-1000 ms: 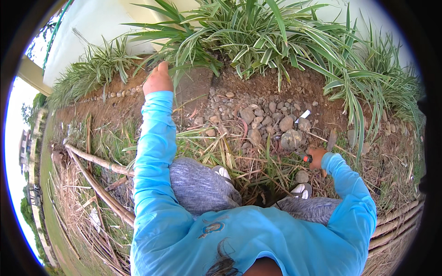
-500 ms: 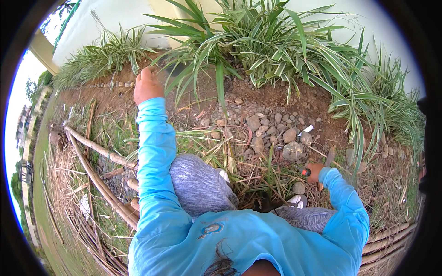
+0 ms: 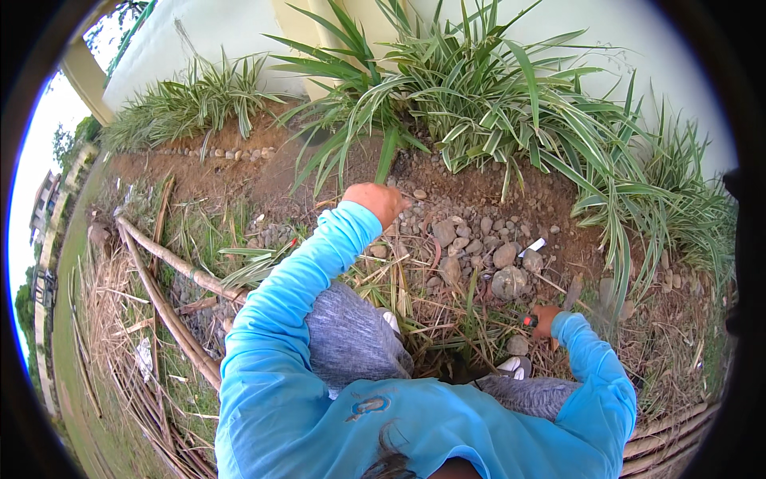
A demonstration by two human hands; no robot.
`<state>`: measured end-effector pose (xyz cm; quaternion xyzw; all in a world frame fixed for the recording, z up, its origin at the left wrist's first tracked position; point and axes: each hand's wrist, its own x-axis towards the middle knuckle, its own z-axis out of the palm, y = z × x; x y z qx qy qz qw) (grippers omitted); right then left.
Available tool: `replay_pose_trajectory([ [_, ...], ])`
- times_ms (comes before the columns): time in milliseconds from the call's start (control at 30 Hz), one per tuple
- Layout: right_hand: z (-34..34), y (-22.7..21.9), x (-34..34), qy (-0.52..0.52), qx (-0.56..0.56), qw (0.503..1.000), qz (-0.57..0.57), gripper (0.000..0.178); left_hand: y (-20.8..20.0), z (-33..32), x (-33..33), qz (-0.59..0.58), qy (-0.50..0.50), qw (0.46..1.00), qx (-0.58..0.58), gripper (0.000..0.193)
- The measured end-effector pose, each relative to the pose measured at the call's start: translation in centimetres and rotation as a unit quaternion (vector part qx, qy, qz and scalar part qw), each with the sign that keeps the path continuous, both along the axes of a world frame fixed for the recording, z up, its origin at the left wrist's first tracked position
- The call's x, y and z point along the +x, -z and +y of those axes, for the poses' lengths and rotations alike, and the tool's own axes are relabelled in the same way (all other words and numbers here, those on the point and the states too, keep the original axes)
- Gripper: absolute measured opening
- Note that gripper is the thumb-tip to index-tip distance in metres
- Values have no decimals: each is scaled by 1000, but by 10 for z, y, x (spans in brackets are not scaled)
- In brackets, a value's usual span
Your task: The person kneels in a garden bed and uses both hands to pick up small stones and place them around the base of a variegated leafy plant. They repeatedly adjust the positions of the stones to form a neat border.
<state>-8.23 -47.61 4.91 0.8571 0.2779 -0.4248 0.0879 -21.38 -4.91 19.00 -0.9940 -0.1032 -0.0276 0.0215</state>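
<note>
My left hand (image 3: pixel 377 203) is low over the edge of the stony soil, its fingers curled and pointing right. They look closed, but what they hold, if anything, is hidden. Just above it hang the long leaves of a striped green-and-white plant (image 3: pixel 388 152). On the right, my right hand (image 3: pixel 547 321) is closed around a hand tool whose black-and-orange handle end (image 3: pixel 530 321) sticks out to the left. A flat greyish-brown blade (image 3: pixel 573 292) shows beyond my fingers. Between my hands lie several grey stones (image 3: pixel 508 283) and cut dry leaves (image 3: pixel 431 319).
Striped plants (image 3: pixel 511 112) line a pale wall (image 3: pixel 239 32). Wooden poles (image 3: pixel 179 262) lie at left, with bamboo-like poles (image 3: pixel 666 439) at lower right. A white scrap (image 3: pixel 533 247) sits among the stones. My shoe (image 3: pixel 515 366) rests on the littered ground.
My left hand has moved right and nearer to me, from beside the upper-left leaves to the edge of the stones. My right hand keeps its hold on the tool, almost still.
</note>
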Motion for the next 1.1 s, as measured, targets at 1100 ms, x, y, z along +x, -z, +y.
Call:
replay_pose_trajectory([
  [1100, -15, 15, 2, 0, 17, 1000, 20, 66, 97, 100, 13, -216, -239, 855, -407, 11],
])
